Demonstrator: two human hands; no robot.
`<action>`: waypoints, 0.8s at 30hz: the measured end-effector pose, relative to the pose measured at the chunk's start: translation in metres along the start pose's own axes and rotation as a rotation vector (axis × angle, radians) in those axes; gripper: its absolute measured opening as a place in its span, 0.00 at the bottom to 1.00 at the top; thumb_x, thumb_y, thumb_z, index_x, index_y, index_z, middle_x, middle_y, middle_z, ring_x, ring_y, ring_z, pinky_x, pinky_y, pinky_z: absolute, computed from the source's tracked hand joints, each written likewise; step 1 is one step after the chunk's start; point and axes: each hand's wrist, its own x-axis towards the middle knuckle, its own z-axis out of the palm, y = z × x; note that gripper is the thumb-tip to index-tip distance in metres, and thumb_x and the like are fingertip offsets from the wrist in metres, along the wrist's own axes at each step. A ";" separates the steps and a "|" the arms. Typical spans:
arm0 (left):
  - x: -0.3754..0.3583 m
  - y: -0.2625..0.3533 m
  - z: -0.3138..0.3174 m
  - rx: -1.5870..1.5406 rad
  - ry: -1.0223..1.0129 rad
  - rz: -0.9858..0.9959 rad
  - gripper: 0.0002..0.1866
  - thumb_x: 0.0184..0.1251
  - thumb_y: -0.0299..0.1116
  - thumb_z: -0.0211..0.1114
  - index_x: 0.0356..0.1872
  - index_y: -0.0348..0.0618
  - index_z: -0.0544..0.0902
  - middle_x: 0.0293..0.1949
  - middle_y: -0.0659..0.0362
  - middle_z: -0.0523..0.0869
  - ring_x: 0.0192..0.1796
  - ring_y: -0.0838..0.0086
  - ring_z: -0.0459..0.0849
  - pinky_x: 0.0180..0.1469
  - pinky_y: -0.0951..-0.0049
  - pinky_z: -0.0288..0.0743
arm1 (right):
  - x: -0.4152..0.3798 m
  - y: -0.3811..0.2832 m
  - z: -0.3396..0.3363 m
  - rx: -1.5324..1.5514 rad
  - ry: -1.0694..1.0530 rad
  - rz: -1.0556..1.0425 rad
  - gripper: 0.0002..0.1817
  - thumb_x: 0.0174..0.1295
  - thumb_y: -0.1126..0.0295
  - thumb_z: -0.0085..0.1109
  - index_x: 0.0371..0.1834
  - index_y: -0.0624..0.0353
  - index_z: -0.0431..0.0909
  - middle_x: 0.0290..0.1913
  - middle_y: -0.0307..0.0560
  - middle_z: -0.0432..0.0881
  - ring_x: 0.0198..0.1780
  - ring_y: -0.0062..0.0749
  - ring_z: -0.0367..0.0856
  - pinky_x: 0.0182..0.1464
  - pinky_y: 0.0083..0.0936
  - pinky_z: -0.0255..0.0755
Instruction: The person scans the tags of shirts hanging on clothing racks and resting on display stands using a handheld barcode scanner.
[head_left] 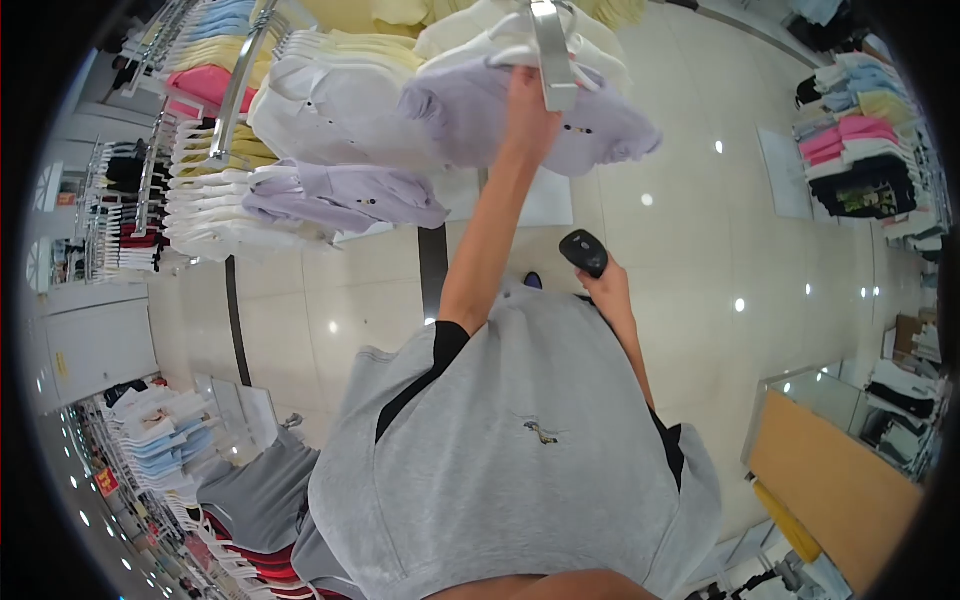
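My left hand (530,108) is raised to the rack at the top, its fingers closed at the white hanger (512,56) of a lavender shirt (455,115). The metal rail end (560,92) hides part of the fingers. Low on the right, my right hand (608,290) is wrapped round a black handheld device (583,253), held over the floor. White shirts (320,110) hang just left of the lavender one. Another lavender shirt (345,195) hangs lower left.
Racks of yellow, pink and white clothes fill the upper left. More clothes (862,140) hang at the right, above a tan panel (830,480) at lower right. Gray garments (260,490) hang at lower left. Between them lies a tiled floor (690,220).
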 end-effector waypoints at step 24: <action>-0.161 0.185 -0.138 0.047 0.728 0.351 0.19 0.72 0.55 0.50 0.36 0.51 0.77 0.25 0.59 0.82 0.12 0.82 0.60 0.15 0.80 0.55 | 0.026 -0.007 0.038 -0.301 -0.338 -0.152 0.20 0.49 0.68 0.67 0.46 0.61 0.76 0.35 0.62 0.83 0.41 0.59 0.81 0.41 0.42 0.73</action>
